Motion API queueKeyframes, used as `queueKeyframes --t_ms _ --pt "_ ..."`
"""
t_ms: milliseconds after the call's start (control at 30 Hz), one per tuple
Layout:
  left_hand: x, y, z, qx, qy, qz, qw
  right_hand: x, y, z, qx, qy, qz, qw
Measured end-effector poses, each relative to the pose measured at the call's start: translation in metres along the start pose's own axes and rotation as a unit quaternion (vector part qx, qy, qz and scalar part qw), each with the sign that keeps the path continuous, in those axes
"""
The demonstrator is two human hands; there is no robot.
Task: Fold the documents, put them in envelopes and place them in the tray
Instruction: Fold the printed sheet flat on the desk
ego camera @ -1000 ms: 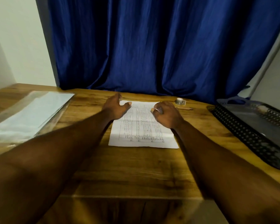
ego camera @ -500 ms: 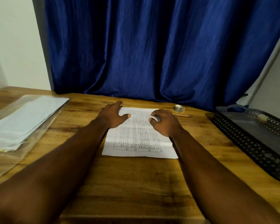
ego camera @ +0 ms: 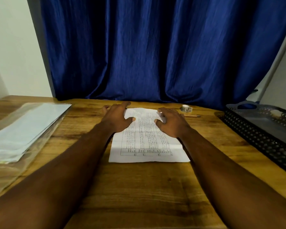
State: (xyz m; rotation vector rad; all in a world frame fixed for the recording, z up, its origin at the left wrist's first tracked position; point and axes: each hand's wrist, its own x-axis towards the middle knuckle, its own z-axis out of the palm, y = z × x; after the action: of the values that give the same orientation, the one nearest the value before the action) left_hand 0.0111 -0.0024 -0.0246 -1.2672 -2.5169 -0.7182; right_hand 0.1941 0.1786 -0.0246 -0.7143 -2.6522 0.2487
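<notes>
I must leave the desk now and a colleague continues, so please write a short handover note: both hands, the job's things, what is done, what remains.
Left hand: open, flat on the far left corner of the document.
Right hand: fingers bent over its far right corner; a pinch cannot be confirmed.
Document lies unfolded on the table; white stack in clear plastic, perhaps the envelopes, at left; tray at right.
Done: nothing visibly finished.
Left: fold it, enclose it, place it in the tray.
</notes>
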Motion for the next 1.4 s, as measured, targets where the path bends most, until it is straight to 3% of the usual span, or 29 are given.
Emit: queueKeyframes --t_ms 300,500,667,800,933,1133,1233,1400 --pt "0.001 0.0 -0.001 -0.226 0.073 0.056 0.97 0.002 -0.008 -0.002 -0.025 0.066 -0.03 0.997" --pt "0.0 0.006 -0.01 -0.387 0.009 -0.021 0.922 0.005 -0.008 -0.001 -0.01 0.082 -0.029 0.996" --pt "0.005 0.01 -0.014 -0.467 0.003 -0.087 0.88 0.003 -0.008 -0.004 -0.006 0.082 -0.035 0.996" --pt "0.006 0.007 -0.011 -0.438 0.025 -0.085 0.895 0.002 -0.008 -0.007 0.003 0.113 -0.038 0.993" --pt "0.004 0.005 -0.008 -0.315 0.033 -0.074 0.946 0.002 -0.01 -0.012 -0.035 0.17 -0.064 0.983" --pt "-0.003 0.013 -0.014 -0.229 0.043 0.013 0.972 0.003 -0.008 -0.014 -0.079 0.181 -0.11 0.974" --pt "-0.004 0.011 -0.017 -0.147 0.009 0.043 0.988 0.001 -0.007 -0.013 -0.1 0.154 -0.1 0.978" --pt "-0.007 0.013 -0.023 -0.048 -0.047 0.066 0.996 -0.001 -0.012 -0.012 -0.131 0.041 -0.057 0.989"
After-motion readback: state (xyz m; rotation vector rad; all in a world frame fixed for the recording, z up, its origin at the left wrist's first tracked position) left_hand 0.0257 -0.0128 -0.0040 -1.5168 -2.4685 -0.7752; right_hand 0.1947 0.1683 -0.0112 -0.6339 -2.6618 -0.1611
